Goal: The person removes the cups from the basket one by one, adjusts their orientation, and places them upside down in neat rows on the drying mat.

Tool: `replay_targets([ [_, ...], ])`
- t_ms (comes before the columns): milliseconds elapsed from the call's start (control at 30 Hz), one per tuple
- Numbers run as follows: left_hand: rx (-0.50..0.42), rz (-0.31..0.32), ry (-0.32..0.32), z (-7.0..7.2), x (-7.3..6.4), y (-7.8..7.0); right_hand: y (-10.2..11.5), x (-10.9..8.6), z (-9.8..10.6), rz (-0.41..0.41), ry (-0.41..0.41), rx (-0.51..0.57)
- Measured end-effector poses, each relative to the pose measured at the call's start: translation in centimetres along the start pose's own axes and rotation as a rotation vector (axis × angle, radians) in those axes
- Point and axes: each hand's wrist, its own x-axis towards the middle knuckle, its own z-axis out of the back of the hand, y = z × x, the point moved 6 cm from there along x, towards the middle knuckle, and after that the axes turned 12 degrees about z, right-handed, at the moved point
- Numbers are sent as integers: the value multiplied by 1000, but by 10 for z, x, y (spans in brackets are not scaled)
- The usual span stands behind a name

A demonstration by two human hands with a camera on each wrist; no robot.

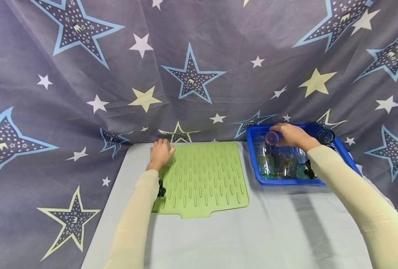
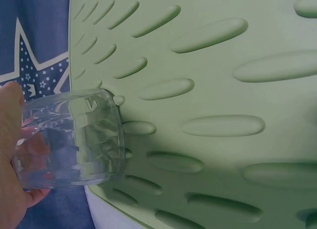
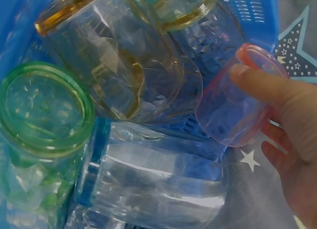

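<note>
At the far left corner of a green ribbed mat (image 1: 205, 175), my left hand (image 1: 160, 153) grips a clear cup (image 2: 69, 140) by one end. The cup's other end meets the mat in the left wrist view; whether it bears weight there I cannot tell. Over the blue basket (image 1: 286, 182) on the right, my right hand (image 1: 291, 135) pinches a small pink see-through cup (image 3: 230, 108) at its rim, thumb on the near side. Below it in the basket lie a blue-rimmed clear cup (image 3: 158, 164), an amber-rimmed one (image 3: 114, 56) and a green-rimmed one (image 3: 44, 110).
A dark round cup (image 1: 326, 136) sits at the basket's right side, partly behind my right forearm. The mat and basket stand on a white tabletop (image 1: 252, 239). A star-patterned cloth (image 1: 192, 112) hangs right behind them.
</note>
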Motion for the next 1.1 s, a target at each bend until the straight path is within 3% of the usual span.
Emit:
replay_targets([
  [233,2,1,5,1,-2,-1,-10,-3,7,-13,-95,121],
  [500,23,0,11,1,-2,-2,-12,-10,27,-55,-309,276],
  [767,40,-2,17,-1,-1,-1,3,-10,47,-68,-443,454],
  [1100,43,1,39,0,0,-1,29,-1,61,-36,-549,533],
])
